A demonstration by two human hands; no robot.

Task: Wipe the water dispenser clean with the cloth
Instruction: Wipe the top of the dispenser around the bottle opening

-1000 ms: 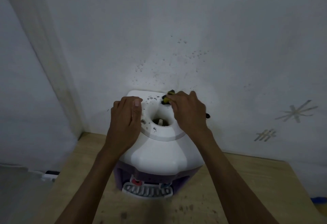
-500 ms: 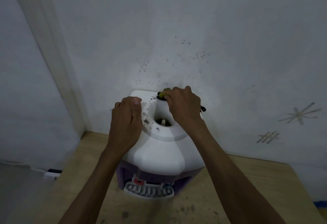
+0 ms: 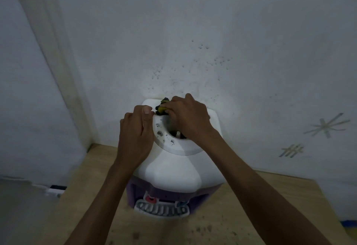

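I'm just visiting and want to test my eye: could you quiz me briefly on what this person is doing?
1. True or false: the right hand holds the cloth.
2. Where does the left hand rest? A) on the wooden table B) on the water dispenser C) on the wall
3. Fill in: dark specks lie on the white ____ around the dispenser's top opening.

Key: 1 true; 2 B; 3 ring.
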